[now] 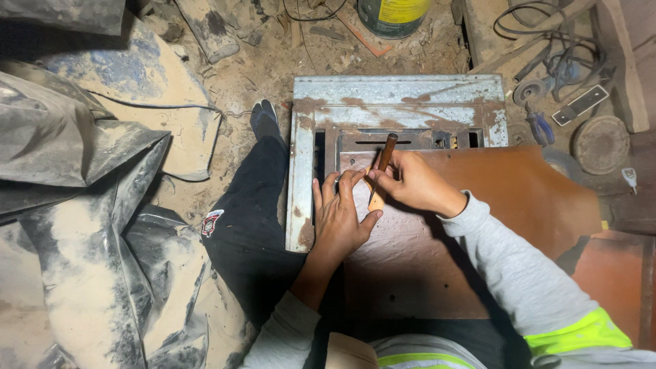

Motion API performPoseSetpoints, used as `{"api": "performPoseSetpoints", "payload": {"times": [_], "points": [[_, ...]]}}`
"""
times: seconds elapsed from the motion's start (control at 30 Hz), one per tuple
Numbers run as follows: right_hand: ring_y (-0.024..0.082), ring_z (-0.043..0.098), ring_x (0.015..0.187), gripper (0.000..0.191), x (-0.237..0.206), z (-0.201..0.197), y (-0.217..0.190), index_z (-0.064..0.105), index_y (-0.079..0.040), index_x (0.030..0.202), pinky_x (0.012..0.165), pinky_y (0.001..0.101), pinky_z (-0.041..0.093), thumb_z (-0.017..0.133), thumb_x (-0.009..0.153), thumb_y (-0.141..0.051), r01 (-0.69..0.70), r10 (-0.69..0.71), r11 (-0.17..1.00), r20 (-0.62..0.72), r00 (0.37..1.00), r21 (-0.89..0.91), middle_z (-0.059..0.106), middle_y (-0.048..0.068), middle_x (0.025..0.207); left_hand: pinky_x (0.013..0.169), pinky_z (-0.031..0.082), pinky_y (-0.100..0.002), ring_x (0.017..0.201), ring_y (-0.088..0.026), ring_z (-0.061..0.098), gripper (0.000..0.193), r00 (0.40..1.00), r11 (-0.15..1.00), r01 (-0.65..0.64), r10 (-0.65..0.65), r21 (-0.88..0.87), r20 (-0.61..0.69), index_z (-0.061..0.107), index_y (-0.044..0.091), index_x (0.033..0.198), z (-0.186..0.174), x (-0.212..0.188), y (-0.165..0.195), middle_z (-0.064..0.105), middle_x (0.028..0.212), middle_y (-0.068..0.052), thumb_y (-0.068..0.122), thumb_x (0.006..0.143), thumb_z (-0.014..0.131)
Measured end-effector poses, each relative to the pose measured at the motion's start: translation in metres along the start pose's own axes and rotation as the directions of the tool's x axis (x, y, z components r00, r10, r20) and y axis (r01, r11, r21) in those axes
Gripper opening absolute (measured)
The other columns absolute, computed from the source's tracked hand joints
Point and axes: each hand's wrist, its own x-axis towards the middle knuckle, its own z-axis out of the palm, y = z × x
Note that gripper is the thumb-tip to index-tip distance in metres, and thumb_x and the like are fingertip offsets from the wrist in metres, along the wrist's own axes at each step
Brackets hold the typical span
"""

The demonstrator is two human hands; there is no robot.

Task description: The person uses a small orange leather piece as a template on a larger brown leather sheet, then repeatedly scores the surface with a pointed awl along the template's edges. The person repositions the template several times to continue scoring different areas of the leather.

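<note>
My right hand (410, 183) is clamped on a brown pencil (383, 162) tilted over the board (424, 260); my left hand (339, 217) lies flat, fingers spread, pinning a small wooden piece (376, 199). Beyond — a rusty metal frame (400, 102), pliers (540, 127), cables (547, 41), dusty tarp (82, 225) — my leg (253, 205) alongside.

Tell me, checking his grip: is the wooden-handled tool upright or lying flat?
Tilted: the wooden-handled tool leans, held in the right hand.
</note>
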Motion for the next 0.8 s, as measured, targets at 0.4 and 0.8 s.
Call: {"api": "performPoseSetpoints", "payload": {"times": [0.4,0.8], "points": [[0.024,0.059,0.079,0.006,0.018,-0.009,-0.031,0.072,-0.009,0.093,0.088,0.0407,0.034,0.070,0.088,-0.012,0.427,-0.391,0.867,0.180,0.903,-0.256,0.067,0.006,0.079,0.119,0.003,-0.069,0.139,-0.045,0.037,0.093,0.996,0.997,0.064,-0.066,0.031,0.056,0.030,-0.005,0.141,-0.002,0.005,-0.001,0.067,0.118,-0.021,0.031,0.077,0.086],[0.015,0.070,0.090,0.011,-0.058,-0.045,-0.005,0.070,-0.001,0.110,0.080,0.0287,0.055,0.067,0.102,-0.008,0.156,-0.078,0.970,-0.375,0.924,0.184,0.075,0.008,0.101,0.120,0.008,-0.066,0.131,-0.040,0.042,0.076,0.998,0.993,-0.038,0.032,0.112,0.052,0.051,0.007,0.138,-0.010,0.010,0.013,0.058,0.139,-0.008,0.030,0.074,0.085]]}}
